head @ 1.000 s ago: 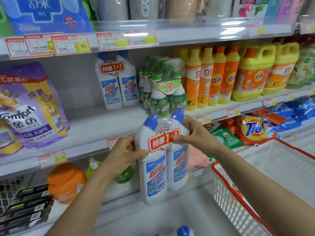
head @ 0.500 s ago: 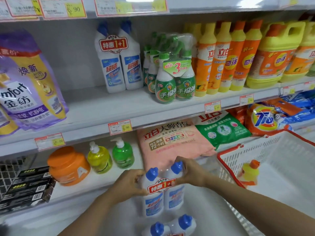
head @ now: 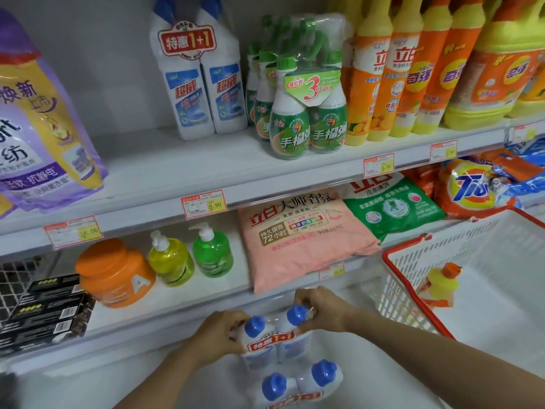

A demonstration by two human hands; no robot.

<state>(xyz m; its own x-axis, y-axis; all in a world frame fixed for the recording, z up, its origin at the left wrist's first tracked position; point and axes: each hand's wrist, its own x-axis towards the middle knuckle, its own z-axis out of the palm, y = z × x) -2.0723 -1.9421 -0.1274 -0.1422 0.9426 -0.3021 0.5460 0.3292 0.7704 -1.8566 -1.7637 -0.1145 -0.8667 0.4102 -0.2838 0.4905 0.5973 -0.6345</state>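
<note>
A twin pack of white cleaner bottles (head: 272, 340) with blue caps and a red "1+1" tag is held low, near the white floor surface in front of the shelves. My left hand (head: 219, 338) grips its left bottle near the neck. My right hand (head: 320, 309) grips the right bottle's neck from the other side. A second identical twin pack (head: 295, 385) stands just in front of it, closer to me. A third one (head: 197, 75) stands on the upper shelf.
A white basket with a red rim (head: 413, 302) sits at the right and holds a yellow bottle with an orange cap (head: 441, 283). The lower shelf carries an orange tub (head: 115, 274), two pump bottles (head: 190, 255) and a pink detergent bag (head: 303, 237).
Both hands have carried the twin pack down from chest height in front of the shelves to the low surface. The view has tilted down with it.
</note>
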